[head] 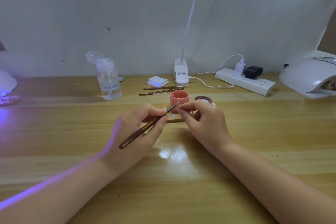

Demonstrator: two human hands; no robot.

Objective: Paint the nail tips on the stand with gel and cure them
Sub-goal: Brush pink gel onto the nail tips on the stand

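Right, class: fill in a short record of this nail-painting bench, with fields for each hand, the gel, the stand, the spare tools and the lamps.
left hand: grips brush, bristles up by the right fingers
right hand: fingers curled at the stand, pinching near a tip
gel pot: pink, open, behind the hands
lid: off, right of the pot
stand: wooden, partly hidden by the hands
spare brushes: two, lying behind the pot
curing lamp: white, far right
second lamp: far left, glowing purple

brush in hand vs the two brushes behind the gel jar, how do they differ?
The held brush is gripped by the left hand and tilted, bristles up toward the gel jar; the two spare brushes lie flat on the table, untouched, nearly parallel. The held one sits nearer the camera. All share dark slim handles.
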